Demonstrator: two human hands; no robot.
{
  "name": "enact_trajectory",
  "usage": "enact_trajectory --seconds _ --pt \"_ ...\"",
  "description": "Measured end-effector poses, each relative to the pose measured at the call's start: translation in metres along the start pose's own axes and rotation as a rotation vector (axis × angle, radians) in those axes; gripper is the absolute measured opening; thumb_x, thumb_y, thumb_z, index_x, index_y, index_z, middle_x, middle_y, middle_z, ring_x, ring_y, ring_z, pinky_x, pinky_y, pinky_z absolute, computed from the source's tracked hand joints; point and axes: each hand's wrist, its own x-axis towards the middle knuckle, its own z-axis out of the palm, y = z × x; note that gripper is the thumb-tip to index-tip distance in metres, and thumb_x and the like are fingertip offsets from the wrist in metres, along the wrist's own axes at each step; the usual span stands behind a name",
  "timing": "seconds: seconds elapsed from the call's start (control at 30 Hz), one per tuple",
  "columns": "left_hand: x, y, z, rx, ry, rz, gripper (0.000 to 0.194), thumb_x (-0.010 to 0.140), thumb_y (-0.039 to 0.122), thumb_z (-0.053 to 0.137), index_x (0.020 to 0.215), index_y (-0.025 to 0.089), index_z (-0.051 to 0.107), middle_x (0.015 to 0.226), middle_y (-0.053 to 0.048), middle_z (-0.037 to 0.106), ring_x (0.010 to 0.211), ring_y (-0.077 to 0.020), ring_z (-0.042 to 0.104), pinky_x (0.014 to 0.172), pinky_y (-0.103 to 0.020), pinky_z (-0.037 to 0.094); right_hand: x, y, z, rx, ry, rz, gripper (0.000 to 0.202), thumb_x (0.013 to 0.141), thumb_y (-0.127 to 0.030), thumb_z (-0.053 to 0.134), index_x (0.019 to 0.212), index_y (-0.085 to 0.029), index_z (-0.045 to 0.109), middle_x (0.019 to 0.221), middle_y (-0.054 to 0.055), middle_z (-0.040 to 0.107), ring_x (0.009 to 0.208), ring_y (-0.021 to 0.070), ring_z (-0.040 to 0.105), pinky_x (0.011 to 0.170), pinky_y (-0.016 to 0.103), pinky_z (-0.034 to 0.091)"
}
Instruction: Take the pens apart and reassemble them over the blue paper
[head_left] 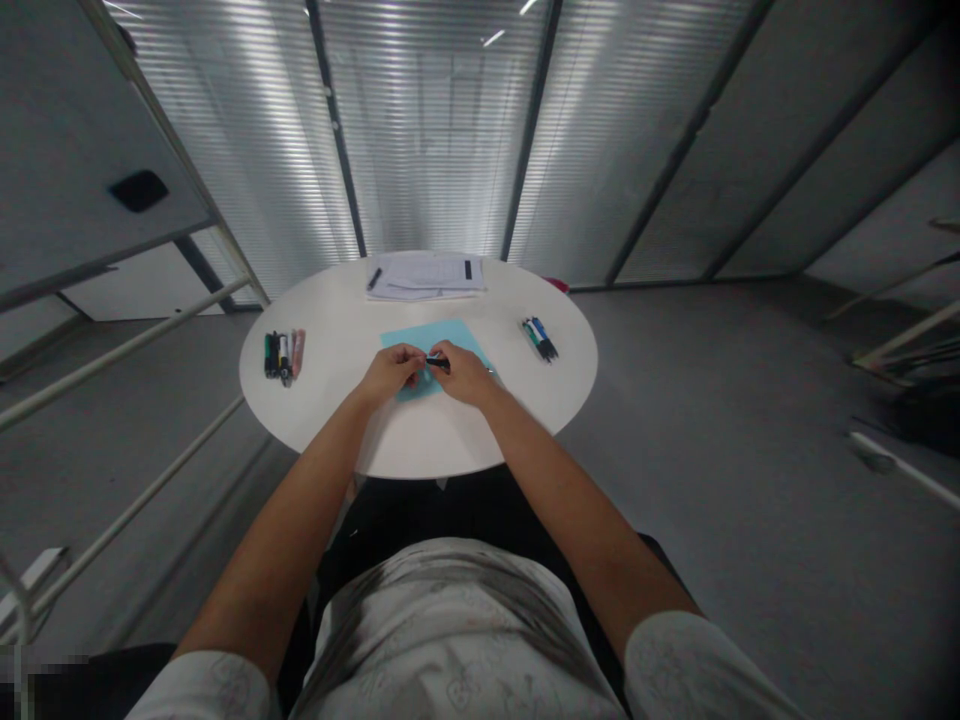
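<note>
Over a light blue sheet (401, 338) on the round white table, my two hands meet at a short, dark, pen-like piece (438, 362). My right hand (463, 373) is closed around it from the right. At its left end, the fingertips of my left hand (392, 371) are pinched together. Whether the left fingers grip the pen itself or a small part at its tip is too small to tell. Part of the pen is hidden in the right palm. A small shiny bit (491, 370) shows beside the right wrist, at the sheet's edge.
Markers and pens (283, 355) lie grouped at the left of the table (330, 430). More pens (540, 339) lie at the right. Stacked papers (427, 275) with a dark pen (374, 279) are at the back. Whiteboard frame bars (135, 335) stand to the left.
</note>
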Motion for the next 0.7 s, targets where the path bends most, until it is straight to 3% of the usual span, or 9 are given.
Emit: enact_trajectory --seconds 0.27,0.7 --pt "0.0003 -0.0024 -0.0006 0.008 -0.014 0.024 0.019 0.072 0.029 0.069 0.082 0.014 0.062 0.057 0.002 0.056 0.047 -0.0086 0.050 0.048 -0.023 0.043 0.0017 0.0042 0.0023 -0.015 0.030 -0.080 0.010 0.084 -0.017 0.049 0.091 -0.021 0.055 0.094 0.005 0.060 0.089 0.0163 0.054 0.082 0.029 0.043" --pt "-0.0007 -0.0015 0.0017 0.039 -0.005 0.008 0.015 0.072 0.025 0.070 0.079 0.014 0.063 0.059 0.000 0.060 0.050 -0.0096 0.054 0.050 -0.022 0.045 0.0021 0.0039 0.0013 0.088 0.004 -0.063 0.020 0.082 -0.016 0.055 0.101 -0.020 0.058 0.097 0.005 0.065 0.092 0.0157 0.060 0.086 0.031 0.045"
